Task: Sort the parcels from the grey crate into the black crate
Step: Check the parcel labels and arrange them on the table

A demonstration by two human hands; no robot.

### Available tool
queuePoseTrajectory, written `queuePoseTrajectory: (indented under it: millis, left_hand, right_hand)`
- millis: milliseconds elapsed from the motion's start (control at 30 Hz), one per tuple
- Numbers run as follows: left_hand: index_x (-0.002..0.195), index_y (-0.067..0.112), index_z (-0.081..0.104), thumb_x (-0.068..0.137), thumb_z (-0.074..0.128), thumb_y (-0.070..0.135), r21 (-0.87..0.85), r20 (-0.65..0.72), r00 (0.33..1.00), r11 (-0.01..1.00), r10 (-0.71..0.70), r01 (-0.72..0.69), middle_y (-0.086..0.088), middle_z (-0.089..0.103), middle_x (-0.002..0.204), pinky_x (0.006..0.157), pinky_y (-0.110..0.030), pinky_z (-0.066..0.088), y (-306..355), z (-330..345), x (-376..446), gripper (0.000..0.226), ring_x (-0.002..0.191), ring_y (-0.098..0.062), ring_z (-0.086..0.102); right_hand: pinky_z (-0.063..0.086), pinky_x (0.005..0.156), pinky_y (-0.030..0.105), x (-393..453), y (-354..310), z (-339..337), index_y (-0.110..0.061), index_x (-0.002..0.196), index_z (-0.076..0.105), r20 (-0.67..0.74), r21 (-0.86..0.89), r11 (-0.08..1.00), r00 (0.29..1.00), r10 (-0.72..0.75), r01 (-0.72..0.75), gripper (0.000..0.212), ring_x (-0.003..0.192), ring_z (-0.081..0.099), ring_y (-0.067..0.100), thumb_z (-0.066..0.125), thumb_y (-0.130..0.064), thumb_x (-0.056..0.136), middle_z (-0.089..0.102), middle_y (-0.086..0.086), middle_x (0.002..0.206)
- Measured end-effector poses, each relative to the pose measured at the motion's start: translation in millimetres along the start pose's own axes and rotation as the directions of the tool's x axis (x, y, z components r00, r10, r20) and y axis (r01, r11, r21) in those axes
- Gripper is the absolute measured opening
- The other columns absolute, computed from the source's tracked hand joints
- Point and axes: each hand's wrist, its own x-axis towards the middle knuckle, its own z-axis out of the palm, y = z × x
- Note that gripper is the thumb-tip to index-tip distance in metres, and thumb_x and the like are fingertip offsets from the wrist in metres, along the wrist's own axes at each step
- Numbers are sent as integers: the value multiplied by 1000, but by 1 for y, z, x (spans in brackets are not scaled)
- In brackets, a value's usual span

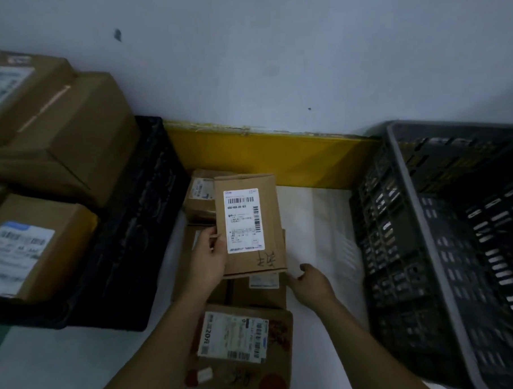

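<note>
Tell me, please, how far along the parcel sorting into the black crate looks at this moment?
Well along. Done: the black crate already holds several cardboard boxes, and the visible part of the grey crate shows no parcels. In hand: the left hand holds a flat brown parcel with its label facing up; the right hand hangs open beside it. Left: a few parcels on the floor between the crates.

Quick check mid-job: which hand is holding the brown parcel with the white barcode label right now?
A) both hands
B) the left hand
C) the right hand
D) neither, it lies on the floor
B: the left hand grips the brown parcel at its left edge, while the right hand is off it.
</note>
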Motion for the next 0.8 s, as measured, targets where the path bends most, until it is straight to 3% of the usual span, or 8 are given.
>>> queuePoseTrajectory:
  millis: [100, 167, 300, 433, 533, 667, 767, 800]
  left_hand:
    - [146, 29, 54, 109, 53, 36, 45, -26, 1000, 999, 5, -4, 9, 64, 126, 88, -31, 48, -15, -15, -3, 37, 113, -12, 60]
    - [148, 25, 53, 110, 54, 33, 25, -43, 999, 1000, -18, 19, 8, 63, 126, 85, -29, 45, -23, -22, -6, 40, 115, -13, 60]
    - [149, 25, 54, 109, 55, 33, 1, -52, 998, 999, -35, 35, 4, 68, 130, 86, -30, 50, -41, -36, -4, 41, 118, -16, 65]
    - [149, 23, 53, 110, 53, 32, 10, -61, 997, 999, -49, 50, -1, 67, 133, 91, -34, 48, -52, -45, 0, 41, 117, -18, 64]
    - [150, 23, 52, 110, 52, 32, 16, -50, 997, 998, -61, 62, -3, 67, 135, 90, -33, 48, -58, -46, 3, 40, 115, -18, 64]
    - [153, 21, 49, 110, 51, 33, 49, -40, 997, 997, -60, 62, -5, 65, 140, 93, -34, 46, -64, -47, 5, 45, 120, -20, 61]
    - [153, 20, 49, 111, 50, 31, 47, -44, 997, 997, -65, 67, -6, 64, 139, 91, -33, 45, -63, -50, 9, 43, 117, -20, 60]
    - [154, 19, 48, 111, 50, 31, 48, -45, 997, 996, -70, 72, -7, 64, 140, 91, -34, 45, -62, -51, 10, 44, 117, -21, 60]
  right_hand:
    - [49, 71, 30, 12, 0, 32, -13, 141, 52, 78, -188, 981, 995, 54, -39, 86, 99, 60, 19, 73, -75, 85, 66, 8, 134]
    - [48, 62, 29, 20, 3, 51, -18, 133, 50, 50, -224, 971, 994, 96, -83, 93, 94, 58, 18, 75, -83, 72, 63, 5, 127]
    - [57, 66, 30, 39, 11, 73, -16, 134, 46, 20, -184, 973, 989, 145, -139, 86, 97, 67, 21, 84, -63, 73, 65, 5, 122]
    - [62, 70, 29, 43, 5, 70, -18, 124, 64, 97, -151, 984, 989, 112, -97, 69, 93, 72, 19, 83, -59, 72, 72, 4, 114]
    - [64, 76, 33, 31, -3, 63, -26, 92, 65, 123, -59, 990, 983, 134, -127, 24, 88, 73, 18, 84, -39, 84, 72, -2, 95]
    - [67, 81, 34, 30, -9, 60, -20, 95, 71, 171, 137, 965, 965, 198, -223, 25, 88, 75, 19, 89, -33, 83, 75, 3, 97]
    - [58, 54, 25, 28, -14, 55, -6, 99, 75, 166, 254, 939, 967, 192, -230, 28, 70, 73, 15, 89, -26, 85, 74, 8, 87]
    - [55, 53, 24, 26, -16, 51, -4, 97, 75, 149, 293, 932, 973, 177, -214, 25, 64, 71, 15, 88, -22, 86, 75, 12, 87]
